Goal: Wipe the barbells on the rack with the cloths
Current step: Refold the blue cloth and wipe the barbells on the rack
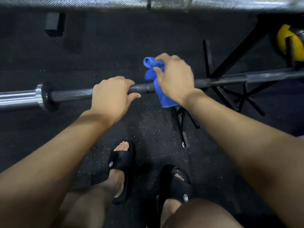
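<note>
A dark barbell (72,95) runs across the view at waist height, with a shiny chrome sleeve at its left end. My left hand (111,96) grips the dark shaft near the middle, fingers curled over it. Just to its right, my right hand (174,78) holds a bunched blue cloth (153,71) over the shaft; the cloth hangs down in front of the bar. A second, knurled silver barbell (98,3) crosses the very top of the view, blurred.
A black metal rack frame (230,63) with angled struts stands at the right. A yellow weight plate (289,41) sits at the far right. A black block (52,24) lies on the speckled rubber floor at the upper left. My feet in black slides stand below the bar.
</note>
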